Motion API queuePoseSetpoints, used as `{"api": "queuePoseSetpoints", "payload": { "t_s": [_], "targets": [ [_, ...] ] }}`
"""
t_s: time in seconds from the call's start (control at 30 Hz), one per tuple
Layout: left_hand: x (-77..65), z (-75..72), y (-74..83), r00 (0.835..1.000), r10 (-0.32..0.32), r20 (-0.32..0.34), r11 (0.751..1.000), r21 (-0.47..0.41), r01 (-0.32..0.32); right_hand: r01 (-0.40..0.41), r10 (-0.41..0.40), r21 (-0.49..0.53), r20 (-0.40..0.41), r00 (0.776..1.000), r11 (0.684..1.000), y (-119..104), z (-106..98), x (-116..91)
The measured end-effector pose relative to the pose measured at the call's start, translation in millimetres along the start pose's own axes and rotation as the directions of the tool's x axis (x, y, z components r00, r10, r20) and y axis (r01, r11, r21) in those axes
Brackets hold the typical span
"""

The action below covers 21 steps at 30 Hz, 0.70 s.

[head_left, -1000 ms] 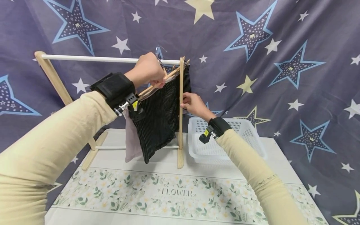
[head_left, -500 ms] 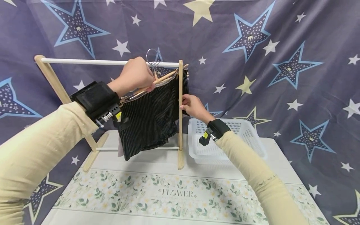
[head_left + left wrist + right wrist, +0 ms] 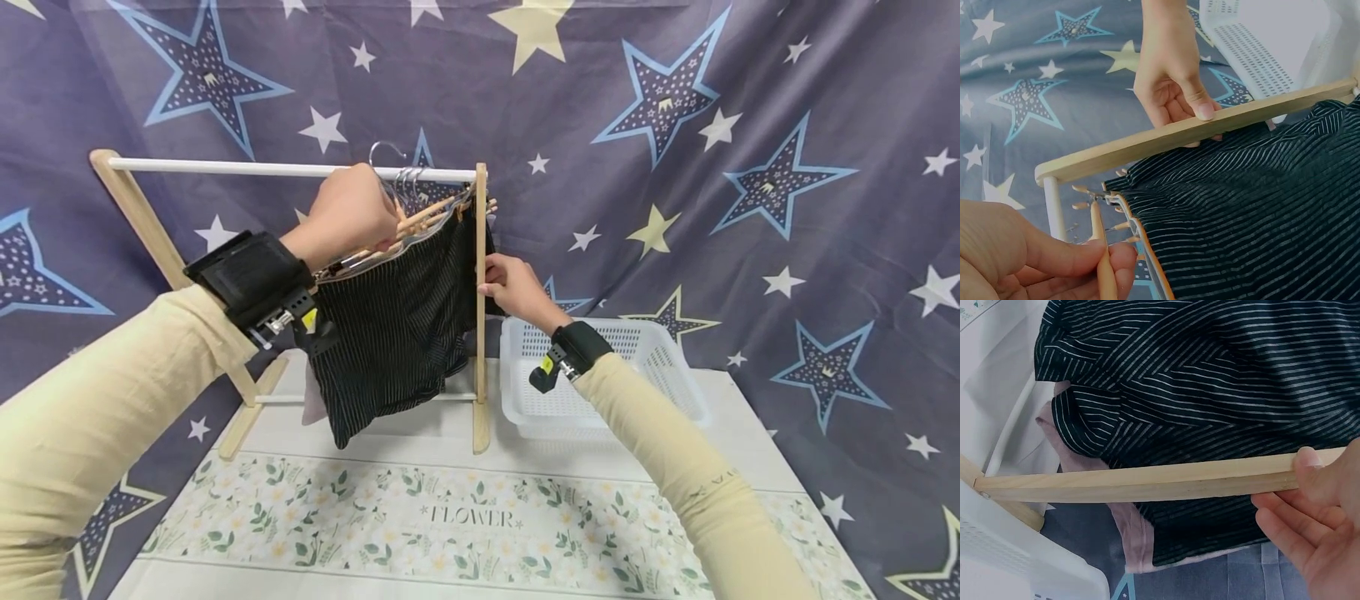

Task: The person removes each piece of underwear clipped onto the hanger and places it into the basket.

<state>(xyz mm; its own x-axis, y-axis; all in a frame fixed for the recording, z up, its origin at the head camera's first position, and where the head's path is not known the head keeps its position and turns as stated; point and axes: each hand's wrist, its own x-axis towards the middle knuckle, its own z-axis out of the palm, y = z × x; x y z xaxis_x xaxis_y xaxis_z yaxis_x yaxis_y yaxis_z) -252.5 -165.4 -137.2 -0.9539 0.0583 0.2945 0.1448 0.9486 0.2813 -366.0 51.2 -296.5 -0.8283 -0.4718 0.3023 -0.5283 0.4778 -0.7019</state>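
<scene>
My left hand [image 3: 347, 208] pinches a wooden hanger [image 3: 1107, 278] between thumb and fingers, just below the rack's white rail [image 3: 225, 167]. The hanger's metal hook [image 3: 386, 150] rises above the rail; whether it rests on it I cannot tell. Black striped shorts [image 3: 390, 342] hang beneath, clipped at the waistband. Behind them shows the edge of a pale pink garment [image 3: 1129, 534]. On the right side, my right hand [image 3: 517, 287] grips the rack's wooden post [image 3: 1147, 484] with thumb and fingertips. Several more hooks [image 3: 408, 179] sit on the rail close to that post.
A white perforated basket [image 3: 600, 429] stands right of the rack, beneath my right forearm. The rack's left leg [image 3: 146, 217] slants down to the table. A flower-printed cloth [image 3: 480, 542] covers the table front. Star-patterned fabric [image 3: 585, 183] hangs behind everything.
My left hand has moved left and a little down along the rail with the hanger. The shorts have swung left with it, covering more of the pink garment. My right hand stays on the post.
</scene>
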Motion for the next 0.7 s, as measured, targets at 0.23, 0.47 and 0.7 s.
{"api": "queuePoseSetpoints", "payload": {
  "t_s": [0.23, 0.47, 0.7],
  "targets": [
    [-12.1, -1.7, -13.7, 0.999, 0.003, 0.044, 0.999, -0.032, -0.002, 0.019, -0.018, 0.006, -0.016, 1.0, 1.0, 2, 2, 1],
    [-25.2, 1.9, -25.4, 0.998, -0.003, 0.059, 0.999, -0.049, 0.006, 0.003, -0.003, 0.012, -0.02, 1.0, 1.0, 1, 1, 0],
    [-36.1, 7.2, -31.5, 0.995, 0.085, -0.045, 0.996, -0.028, -0.086, -0.013, 0.013, 0.016, -0.002, 1.0, 1.0, 1, 1, -1]
  ]
}}
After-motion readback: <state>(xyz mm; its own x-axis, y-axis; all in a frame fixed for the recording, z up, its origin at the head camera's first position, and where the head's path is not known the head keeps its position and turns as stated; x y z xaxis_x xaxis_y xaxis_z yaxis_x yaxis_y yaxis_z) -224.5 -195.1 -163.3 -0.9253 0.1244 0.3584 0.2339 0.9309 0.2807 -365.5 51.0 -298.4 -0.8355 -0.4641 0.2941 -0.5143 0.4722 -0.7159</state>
